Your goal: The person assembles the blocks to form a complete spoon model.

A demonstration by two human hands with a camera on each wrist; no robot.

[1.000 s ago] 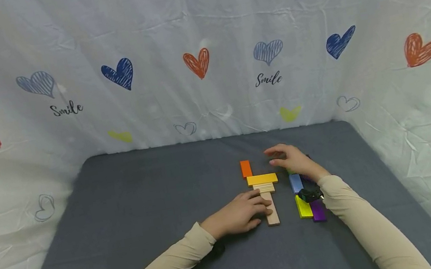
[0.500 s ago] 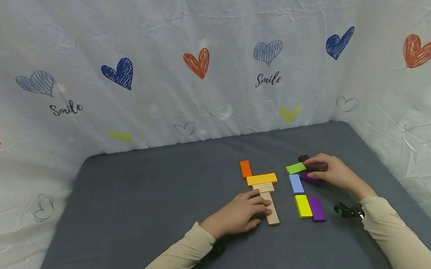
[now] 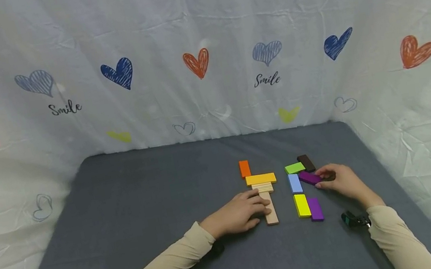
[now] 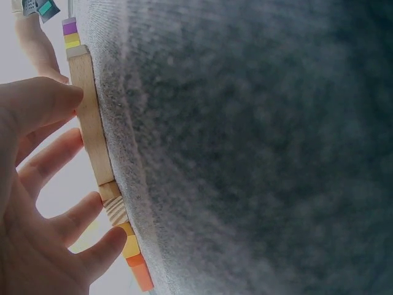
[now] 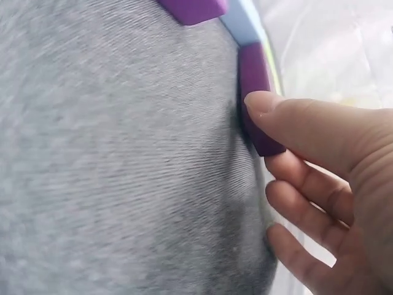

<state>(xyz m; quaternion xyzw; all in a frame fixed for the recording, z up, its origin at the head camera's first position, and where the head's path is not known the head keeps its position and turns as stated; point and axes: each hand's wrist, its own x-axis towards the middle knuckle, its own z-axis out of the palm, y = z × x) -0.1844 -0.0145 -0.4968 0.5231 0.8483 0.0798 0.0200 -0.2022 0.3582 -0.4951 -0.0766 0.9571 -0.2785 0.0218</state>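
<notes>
My left hand [image 3: 236, 215] rests with loosely spread fingers on a plain wooden block [image 3: 272, 213] and the striped wooden pieces [image 3: 264, 188] above it. In the left wrist view its thumb and fingertips touch the side of the wooden block [image 4: 92, 123]. On the right, my right hand [image 3: 345, 181] pinches the end of a slanted purple block [image 3: 309, 178]. In the right wrist view the thumb lies on that purple block [image 5: 253, 70], with the index finger at its lower end. This block lies beside a light blue block [image 3: 295, 184].
A lime green block [image 3: 294, 168] and a dark brown block [image 3: 306, 163] lie just beyond. Nearer are a yellow block [image 3: 302, 205] and a second purple block [image 3: 315, 209]. Above the wooden pieces lie an amber block [image 3: 261, 179] and an orange block [image 3: 244, 168]. Grey cloth covers the table [image 3: 157, 197].
My right hand has moved right and toward me, from above the blocks past the dark brown block to the slanted purple one. A dark brown piece is no longer at its fingers. The left hand stays put.
</notes>
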